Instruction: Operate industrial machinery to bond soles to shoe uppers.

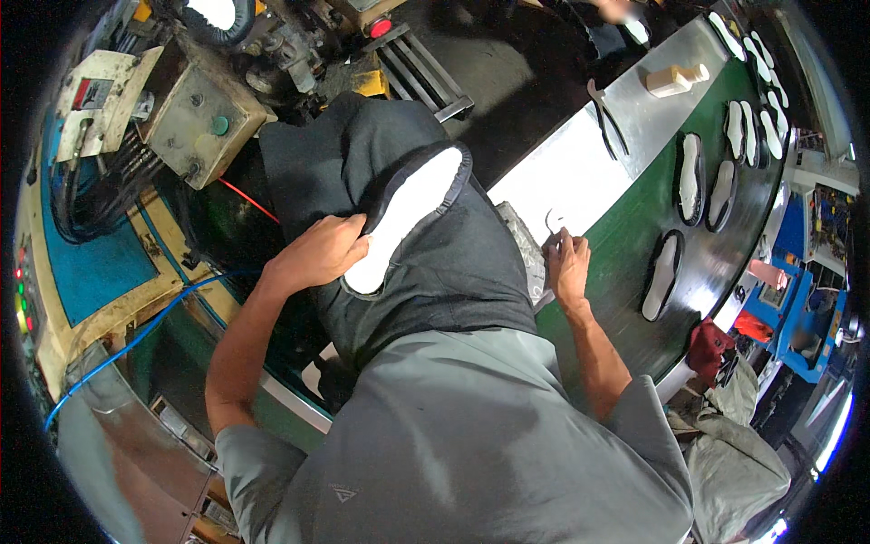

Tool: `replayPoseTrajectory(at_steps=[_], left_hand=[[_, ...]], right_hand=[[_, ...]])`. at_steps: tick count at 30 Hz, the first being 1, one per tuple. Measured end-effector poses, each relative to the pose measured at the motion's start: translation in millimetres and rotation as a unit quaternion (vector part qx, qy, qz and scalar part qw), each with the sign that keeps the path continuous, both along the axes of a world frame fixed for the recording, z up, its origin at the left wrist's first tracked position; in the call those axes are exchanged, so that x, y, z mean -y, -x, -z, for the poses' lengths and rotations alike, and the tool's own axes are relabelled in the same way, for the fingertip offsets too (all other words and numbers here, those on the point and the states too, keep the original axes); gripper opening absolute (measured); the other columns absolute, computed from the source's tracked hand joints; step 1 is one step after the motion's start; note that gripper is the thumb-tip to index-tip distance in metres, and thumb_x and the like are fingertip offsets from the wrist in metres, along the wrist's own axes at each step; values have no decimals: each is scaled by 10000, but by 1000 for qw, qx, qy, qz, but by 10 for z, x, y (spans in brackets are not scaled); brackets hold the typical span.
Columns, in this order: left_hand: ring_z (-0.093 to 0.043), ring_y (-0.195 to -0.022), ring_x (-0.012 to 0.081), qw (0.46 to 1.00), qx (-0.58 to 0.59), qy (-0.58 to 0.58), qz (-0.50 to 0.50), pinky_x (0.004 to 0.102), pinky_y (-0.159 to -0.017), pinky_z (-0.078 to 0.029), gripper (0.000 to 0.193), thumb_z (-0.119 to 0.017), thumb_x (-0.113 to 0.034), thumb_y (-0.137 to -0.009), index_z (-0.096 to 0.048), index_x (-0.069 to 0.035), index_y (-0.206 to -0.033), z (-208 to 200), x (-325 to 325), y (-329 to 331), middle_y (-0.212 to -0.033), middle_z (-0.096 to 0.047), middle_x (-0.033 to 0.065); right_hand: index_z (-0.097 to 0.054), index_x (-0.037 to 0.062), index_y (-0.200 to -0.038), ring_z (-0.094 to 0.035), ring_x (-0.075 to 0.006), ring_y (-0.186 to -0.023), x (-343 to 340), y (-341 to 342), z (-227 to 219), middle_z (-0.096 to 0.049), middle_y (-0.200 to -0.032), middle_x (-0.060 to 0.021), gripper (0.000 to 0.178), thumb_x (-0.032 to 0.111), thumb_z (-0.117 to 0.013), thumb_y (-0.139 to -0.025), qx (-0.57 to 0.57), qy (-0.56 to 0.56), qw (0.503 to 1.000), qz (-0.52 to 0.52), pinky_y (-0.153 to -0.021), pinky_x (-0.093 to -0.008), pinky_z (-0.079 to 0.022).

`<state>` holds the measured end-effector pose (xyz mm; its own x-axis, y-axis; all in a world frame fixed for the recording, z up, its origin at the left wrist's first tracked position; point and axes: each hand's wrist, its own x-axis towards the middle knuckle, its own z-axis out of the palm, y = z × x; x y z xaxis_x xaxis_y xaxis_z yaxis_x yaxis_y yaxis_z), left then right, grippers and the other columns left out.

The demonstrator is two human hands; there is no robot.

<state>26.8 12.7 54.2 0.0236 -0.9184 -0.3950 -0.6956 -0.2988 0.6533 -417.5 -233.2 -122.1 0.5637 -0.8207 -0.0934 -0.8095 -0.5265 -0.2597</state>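
Across my lap lies a shoe upper (410, 207) with its white sole side up and a dark gathered edge round it. My left hand (324, 254) is closed on its near end, thumb on the white face. Further right, my right hand (569, 269) rests at the bench edge with its fingers drawn together. A small curved thing (556, 218) shows at those fingertips on the bright metal sheet (580, 163); whatever the fingers grip is hidden. Beside this hand, a grey patterned piece (521, 243) hangs along the bench edge.
Pincers (608, 122) and a beige bottle (676, 81) lie on the metal sheet. Several white-soled shoe uppers, one a dark-rimmed upper (662, 275), are on the green belt (625, 218). At left stand a machine box (204, 127) and a blue hose (136, 340).
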Motion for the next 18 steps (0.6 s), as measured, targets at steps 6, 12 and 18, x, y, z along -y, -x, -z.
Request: replayPoseTrajectory(at_steps=[6,12,18], left_hand=[[-656,-869,552,999,33,21,-36,607,-764,-499,266,-601,-179,-1055,-571,58,-937,157,-61,159,-867,-662,330],[-659,-859,567,991,-14,5,-135,625,-761,-486,248,-588,-138,-1035,-550,82,-926,133,-126,471,-829,-653,352],[-753,-1082,449,949,-200,15,-242,486,-916,-571,536,-743,-144,-998,-509,108,-1409,203,-187,574,-1075,-734,342]], right_hand=[[-703,-91,-1246,-686,-322,-858,348,236,28,-671,-1042,-181,331,69,-674,-958,66,-15,998,5,-779,-425,-573],[-606,-35,-1322,-636,-214,-679,426,-834,-1411,-622,-787,-75,369,238,-494,-1100,346,-630,643,263,-597,-314,-525],[-682,-50,-914,-686,-203,-653,-26,-1895,-2123,-674,-702,-95,452,328,-583,-1142,-10,-623,773,-123,-637,-388,-581]])
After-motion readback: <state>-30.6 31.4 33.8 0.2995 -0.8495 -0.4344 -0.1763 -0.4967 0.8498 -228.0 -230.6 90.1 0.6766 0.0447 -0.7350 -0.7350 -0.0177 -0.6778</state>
